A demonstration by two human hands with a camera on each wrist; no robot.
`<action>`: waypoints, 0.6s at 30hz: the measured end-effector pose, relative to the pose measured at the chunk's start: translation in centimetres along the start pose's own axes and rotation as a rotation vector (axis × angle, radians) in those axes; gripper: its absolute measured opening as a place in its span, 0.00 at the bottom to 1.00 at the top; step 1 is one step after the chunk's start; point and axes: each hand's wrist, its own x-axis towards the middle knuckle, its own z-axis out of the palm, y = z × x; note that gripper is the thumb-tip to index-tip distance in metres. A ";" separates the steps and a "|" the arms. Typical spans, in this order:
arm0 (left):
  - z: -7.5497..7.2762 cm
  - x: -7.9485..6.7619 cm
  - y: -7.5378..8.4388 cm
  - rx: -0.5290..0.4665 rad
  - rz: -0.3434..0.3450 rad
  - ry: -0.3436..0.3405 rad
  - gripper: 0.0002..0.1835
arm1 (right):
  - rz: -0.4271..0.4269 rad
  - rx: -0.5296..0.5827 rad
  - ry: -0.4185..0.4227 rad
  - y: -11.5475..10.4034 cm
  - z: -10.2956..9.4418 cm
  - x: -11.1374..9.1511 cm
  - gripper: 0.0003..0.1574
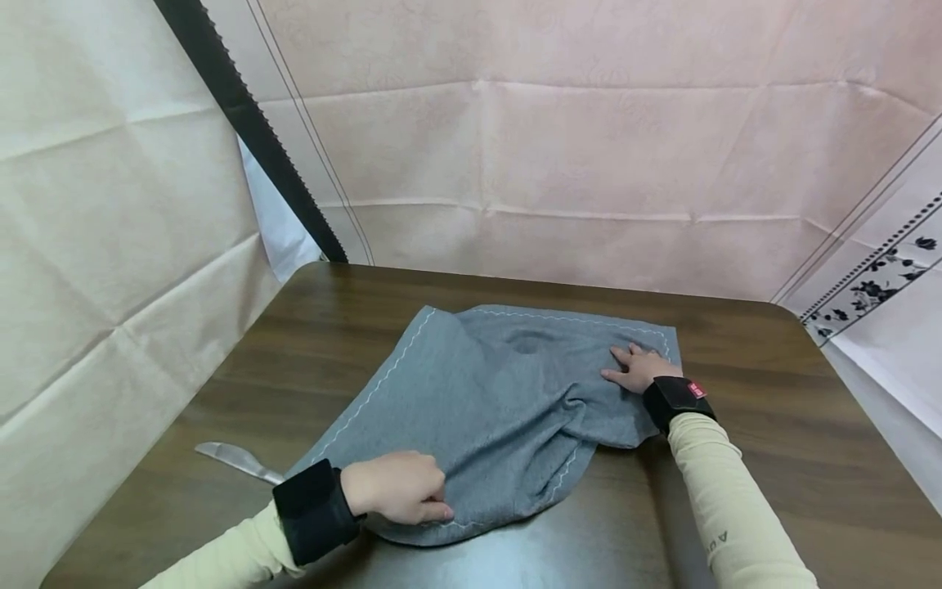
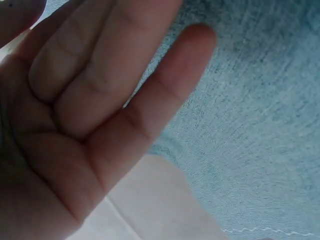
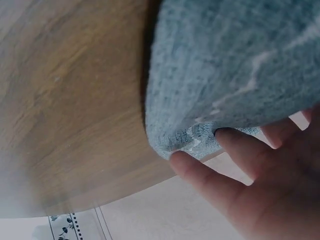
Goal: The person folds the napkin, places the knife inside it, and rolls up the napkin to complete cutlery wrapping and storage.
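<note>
A grey-blue cloth [image 1: 471, 393] with white zigzag stitching along its edges lies rumpled on the table, with a fold and creases at its right side. At the near edge of the cloth, my left hand [image 1: 397, 487] pinches it between thumb and curled fingers; the exact grip is partly hidden. In the left wrist view, the lower fingers [image 2: 145, 105] are only loosely bent beside the fabric. On the far right part, my right hand [image 1: 640, 368] rests with spread, fairly straight fingers. The right wrist view shows its fingertips touching the stitched edge of the cloth [image 3: 220, 65].
A table knife [image 1: 234, 460] lies left of the cloth, its handle end partly hidden near the left wrist. Beneath everything is a brown wooden table [image 1: 751, 384] with rounded far corners. Pale creased sheets [image 1: 589, 147] hang behind and beside it.
</note>
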 end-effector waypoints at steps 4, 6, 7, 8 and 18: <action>-0.2 0.6 -0.5 -0.010 0.016 0.009 0.22 | -0.065 -0.025 0.109 -0.7 -0.2 -0.9 0.38; -0.5 0.8 -1.2 -0.005 -0.011 0.024 0.16 | -0.149 -0.025 0.218 -1.8 -0.5 -2.0 0.29; -0.7 0.8 -1.5 0.003 -0.030 0.037 0.13 | -0.210 -0.023 0.274 -2.4 -0.6 -2.7 0.22; -0.9 0.9 -1.8 0.013 -0.054 0.053 0.10 | -0.284 -0.011 0.317 -3.2 -0.6 -3.4 0.14; -1.7 2.0 -3.9 0.183 -0.242 0.239 0.09 | -0.683 -0.011 0.136 -7.6 2.4 -9.6 0.08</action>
